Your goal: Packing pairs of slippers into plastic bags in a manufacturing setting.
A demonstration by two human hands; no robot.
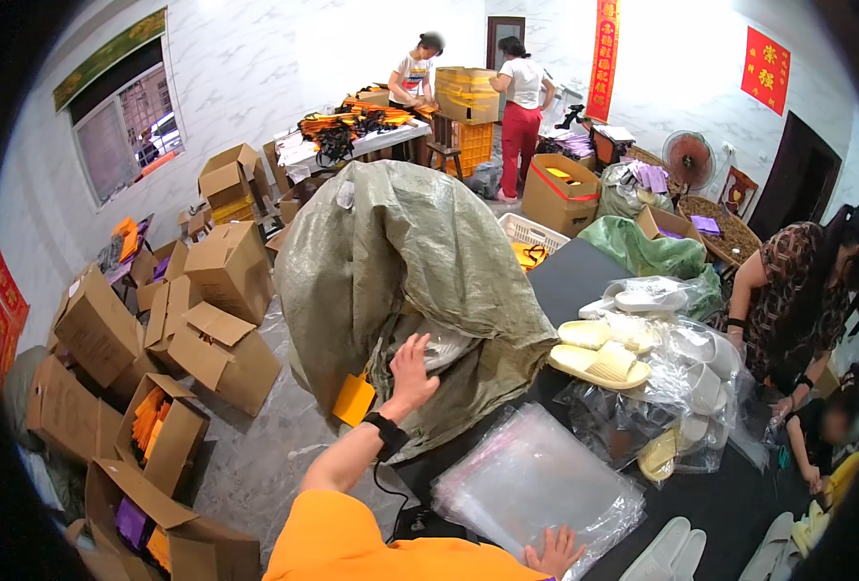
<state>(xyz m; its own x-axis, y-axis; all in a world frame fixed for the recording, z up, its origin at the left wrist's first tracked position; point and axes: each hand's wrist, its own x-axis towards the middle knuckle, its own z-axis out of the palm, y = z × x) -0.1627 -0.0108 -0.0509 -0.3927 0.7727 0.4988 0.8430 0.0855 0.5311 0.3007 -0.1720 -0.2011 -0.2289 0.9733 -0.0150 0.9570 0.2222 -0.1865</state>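
My left hand (415,373), with a black band on its wrist, reaches to the mouth of a large grey-green woven sack (371,242). Its fingers are stretched out beside a clear plastic-wrapped item (444,349) at the opening; I cannot tell whether they touch it. My right hand (555,554) lies spread on the near edge of a stack of clear plastic bags (536,484), on a dark table (570,281). To the right of that stack are pale yellow slippers (601,364) and several bagged pairs. Grey slippers (663,552) lie at the near edge.
Cardboard boxes (226,358) crowd the floor on the left. An orange-yellow piece (353,399) sits by the sack's lower left. One person (787,290) leans at the table's right, with a child (812,445) nearby. Two people work around a carton (465,94) at the back.
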